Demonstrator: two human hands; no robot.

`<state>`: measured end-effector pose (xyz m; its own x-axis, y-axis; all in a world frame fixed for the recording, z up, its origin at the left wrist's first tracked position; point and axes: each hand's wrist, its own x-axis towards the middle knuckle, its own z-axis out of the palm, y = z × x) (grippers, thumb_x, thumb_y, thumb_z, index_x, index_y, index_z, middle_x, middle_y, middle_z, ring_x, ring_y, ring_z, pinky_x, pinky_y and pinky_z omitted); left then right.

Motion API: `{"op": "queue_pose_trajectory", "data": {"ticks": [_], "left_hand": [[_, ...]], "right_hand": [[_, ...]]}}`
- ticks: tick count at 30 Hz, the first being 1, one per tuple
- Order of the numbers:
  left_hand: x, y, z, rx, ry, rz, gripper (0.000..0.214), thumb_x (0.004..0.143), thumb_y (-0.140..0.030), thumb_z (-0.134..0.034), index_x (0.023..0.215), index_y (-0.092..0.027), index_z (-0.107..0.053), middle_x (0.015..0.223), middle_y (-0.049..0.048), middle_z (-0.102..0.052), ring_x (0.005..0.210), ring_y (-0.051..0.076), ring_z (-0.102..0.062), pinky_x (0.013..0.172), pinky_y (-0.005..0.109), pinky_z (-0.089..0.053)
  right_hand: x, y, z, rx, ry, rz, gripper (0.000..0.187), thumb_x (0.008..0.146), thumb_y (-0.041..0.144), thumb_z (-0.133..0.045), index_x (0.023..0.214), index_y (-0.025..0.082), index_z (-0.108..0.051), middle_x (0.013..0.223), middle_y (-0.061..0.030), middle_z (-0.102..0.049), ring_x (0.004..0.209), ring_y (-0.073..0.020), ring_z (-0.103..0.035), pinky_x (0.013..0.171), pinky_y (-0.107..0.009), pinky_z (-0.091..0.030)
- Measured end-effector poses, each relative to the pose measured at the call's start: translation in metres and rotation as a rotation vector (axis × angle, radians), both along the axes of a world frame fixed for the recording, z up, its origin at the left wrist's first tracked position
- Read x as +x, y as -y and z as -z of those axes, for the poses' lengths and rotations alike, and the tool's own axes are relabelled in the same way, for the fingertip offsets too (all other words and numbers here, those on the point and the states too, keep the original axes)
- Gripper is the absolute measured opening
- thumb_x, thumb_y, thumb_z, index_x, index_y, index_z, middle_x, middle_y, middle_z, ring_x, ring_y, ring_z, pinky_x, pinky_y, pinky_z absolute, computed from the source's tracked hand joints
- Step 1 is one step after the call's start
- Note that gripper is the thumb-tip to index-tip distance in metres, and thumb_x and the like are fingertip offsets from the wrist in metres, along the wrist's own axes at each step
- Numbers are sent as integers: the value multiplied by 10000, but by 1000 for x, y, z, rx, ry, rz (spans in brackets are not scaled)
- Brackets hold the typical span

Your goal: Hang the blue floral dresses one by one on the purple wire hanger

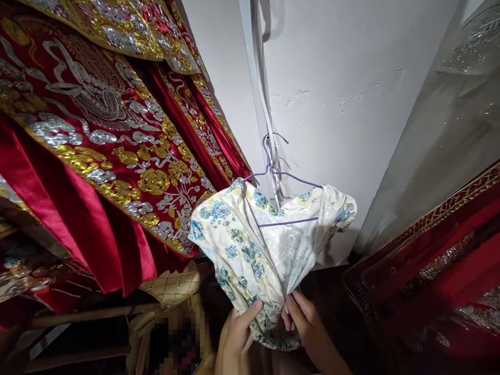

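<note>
A cream dress with blue and green flowers [250, 245] hangs on a purple wire hanger [289, 179], whose hook catches on a white strip running down the wall. My left hand [236, 336] and my right hand [307, 323] both grip the bunched lower part of the dress, fingers closed on the fabric. The zip side of the dress faces me.
Red robes with gold and silver embroidery [101, 135] hang close on the left. More red embroidered cloth [437, 271] lies at the right, under a clear plastic cover [449, 120]. A white wall [336, 94] stands behind. A quilted gold cushion [172, 286] sits low at the left.
</note>
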<state>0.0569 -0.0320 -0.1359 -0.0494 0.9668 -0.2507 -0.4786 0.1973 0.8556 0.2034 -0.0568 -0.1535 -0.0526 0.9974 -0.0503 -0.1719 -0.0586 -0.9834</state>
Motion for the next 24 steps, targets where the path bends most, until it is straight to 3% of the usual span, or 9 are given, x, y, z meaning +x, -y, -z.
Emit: {"op": "queue_pose_trajectory", "data": {"ticks": [2, 3, 7, 12, 13, 16, 18, 20, 24], "left_hand": [[2, 2, 6, -60, 78, 12, 857, 531, -424, -957, 1299, -185, -661, 1055, 124, -771, 1025, 356, -719, 897, 467, -588], [3, 3, 9, -84, 105, 12, 888, 506, -419, -964, 1308, -190, -660, 1049, 124, -776, 1028, 356, -723, 914, 454, -584], [3, 1, 25, -71, 11, -42, 805, 620, -467, -909, 1325, -195, -630, 1149, 138, -747, 1112, 335, -698, 989, 435, -550], [24, 0, 49, 272, -419, -500, 778, 764, -439, -798, 1436, -230, -464, 1458, 155, -541, 1383, 317, -500, 1160, 438, -395], [32, 2, 51, 343, -520, -514, 714, 794, -400, -770, 1424, -242, -473, 1479, 145, -514, 1407, 302, -469, 1183, 433, -362], [59, 7, 48, 484, -728, -215, 414, 847, -292, -672, 1254, -243, -619, 1298, 111, -633, 1260, 279, -575, 1113, 412, -422], [71, 5, 41, 557, -769, 12, 229, 847, -248, -607, 1066, -227, -671, 1027, 77, -699, 986, 250, -656, 904, 365, -513], [75, -4, 33, 613, -807, 143, 78, 848, -212, -556, 842, -215, -633, 798, 36, -649, 762, 205, -611, 720, 311, -483], [67, -22, 24, 709, -873, 298, 170, 867, -151, -504, 707, -206, -520, 711, 17, -557, 700, 174, -545, 659, 274, -413]], "right_hand": [[3, -2, -3, 20, 45, -8, 545, 942, 702, -456, 718, 217, -567, 653, -18, -571, 628, -179, -524, 628, -306, -436], [5, -3, -5, 24, 63, -15, 546, 945, 692, -457, 722, 210, -586, 685, -33, -607, 650, -184, -542, 638, -306, -437], [23, -9, -13, -5, 81, 58, 554, 894, 687, -539, 621, 206, -566, 603, -26, -585, 574, -171, -511, 588, -304, -409], [48, -8, -10, -20, 45, 402, 569, 778, 722, -657, 560, 209, -542, 560, -11, -505, 549, -156, -435, 537, -294, -361], [49, -6, -9, -14, 39, 429, 559, 780, 717, -660, 573, 209, -553, 572, -13, -510, 554, -156, -434, 533, -292, -357], [42, 2, -6, 32, 42, 361, 517, 814, 679, -645, 610, 209, -574, 596, -11, -533, 558, -157, -451, 543, -293, -377], [36, 5, -5, 46, 75, 273, 468, 838, 615, -638, 618, 209, -566, 595, -1, -533, 563, -157, -472, 560, -293, -397], [37, 4, -7, 15, 109, 208, 397, 845, 526, -628, 616, 213, -541, 565, 14, -527, 547, -152, -486, 560, -288, -406], [57, -21, -30, -108, 134, 49, 277, 809, 419, -586, 621, 220, -548, 407, 49, -474, 378, -126, -394, 437, -270, -323]]}}
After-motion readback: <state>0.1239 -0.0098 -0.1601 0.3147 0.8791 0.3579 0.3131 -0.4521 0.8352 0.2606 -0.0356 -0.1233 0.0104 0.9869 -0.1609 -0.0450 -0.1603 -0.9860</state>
